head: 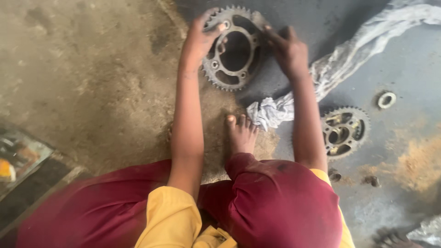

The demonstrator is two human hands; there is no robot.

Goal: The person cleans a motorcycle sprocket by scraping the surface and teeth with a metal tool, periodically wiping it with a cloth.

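A large toothed metal sprocket (232,73) lies on the dirty floor ahead of me. My left hand (200,39) grips its upper left rim, thumb hooked into an opening. My right hand (288,49) holds its right rim, fingers curled over the teeth. I am squatting in maroon trousers and a yellow top, with one bare foot (241,134) just below the sprocket.
A crumpled pale cloth (340,62) trails from the upper right to beside my foot. A second, smaller sprocket (343,131) lies to the right, with a small metal ring (387,99) beyond it. Small bolts (372,180) and a flat dark board (20,156) also lie about.
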